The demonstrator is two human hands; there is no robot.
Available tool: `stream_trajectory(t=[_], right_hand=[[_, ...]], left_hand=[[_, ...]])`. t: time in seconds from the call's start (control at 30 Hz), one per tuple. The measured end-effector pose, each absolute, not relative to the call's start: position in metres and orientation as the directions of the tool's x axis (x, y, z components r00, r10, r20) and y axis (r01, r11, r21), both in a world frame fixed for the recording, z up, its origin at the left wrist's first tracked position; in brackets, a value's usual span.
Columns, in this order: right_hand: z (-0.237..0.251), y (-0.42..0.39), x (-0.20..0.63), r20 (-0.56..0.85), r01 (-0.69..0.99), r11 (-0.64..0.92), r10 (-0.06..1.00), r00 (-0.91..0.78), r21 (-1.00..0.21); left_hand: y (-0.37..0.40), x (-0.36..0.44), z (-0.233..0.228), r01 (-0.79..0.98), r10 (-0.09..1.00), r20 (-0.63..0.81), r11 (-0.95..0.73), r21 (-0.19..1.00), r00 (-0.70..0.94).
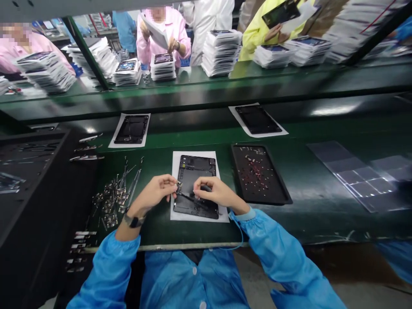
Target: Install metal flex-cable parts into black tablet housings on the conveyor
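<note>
Both hands work over a black tablet back shell (196,182) that lies on a white sheet (175,189) on the green table (322,214), right in front of the person. Going from the left, a black tray (28,171) fills the left end, with flat strips along its right edge, and just right of it a scatter of small metal parts with thin flex leads (116,195) lies loose on the table. Next comes the left hand (156,191), a dark watch on its wrist, its thumb and forefinger pressed together on a tiny metal part (178,185) at the left edge of the shell. From that part a pair of black tweezers (189,198) slants down to the right into the right hand (214,192), whose fingers curl closed around the tool and rest on the lower half of the shell. Just beside the white sheet, to the right, stands a shallow black parts tray (273,193) with small red and pale bits in its middle. Further right a clear plastic sheet (360,176) lies flat. Behind, two more shells (131,128) (257,119) lie on white sheets along the belt, and beyond it other people in pink, white and yellow coats handle stacks of white packs (220,51).
</note>
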State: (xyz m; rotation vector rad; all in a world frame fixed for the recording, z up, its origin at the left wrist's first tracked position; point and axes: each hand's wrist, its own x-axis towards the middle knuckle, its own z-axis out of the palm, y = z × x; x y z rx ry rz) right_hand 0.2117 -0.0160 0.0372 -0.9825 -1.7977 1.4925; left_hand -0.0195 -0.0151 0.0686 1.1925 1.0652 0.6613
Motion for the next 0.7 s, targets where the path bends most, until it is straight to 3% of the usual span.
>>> stream_trajectory(t=[0.1,0.23,0.33,0.43,0.57,0.7], right_hand=[[0.036,-0.011,0.218,0.015,0.17,0.103,0.891,-0.454,-0.98],[0.039,0.001,0.243,0.111,0.172,0.132,0.986,-0.125,-0.976],[0.038,0.004,0.251,0.065,0.08,0.066,0.998,-0.011,-0.995],[0.033,-0.001,0.237,-0.047,-0.039,-0.054,0.984,-0.171,-0.998],[0.027,-0.017,0.206,-0.158,-0.062,-0.209,0.874,-0.46,-0.976],[0.022,-0.024,0.193,-0.26,-0.036,-0.328,0.805,-0.533,-0.944]], left_hand=[[0.003,-0.018,0.045,0.022,0.912,-0.222,0.228,0.973,0.344],[0.008,-0.027,0.029,-0.1,0.976,-0.131,0.15,0.984,0.172],[0.005,-0.029,0.028,-0.103,0.979,-0.113,0.131,0.986,0.167],[0.0,-0.027,0.034,-0.072,0.961,-0.136,0.157,0.985,0.241],[-0.007,-0.022,0.042,-0.003,0.883,-0.208,0.231,0.973,0.42],[-0.011,-0.016,0.044,0.147,0.813,-0.245,0.197,0.969,0.528]])
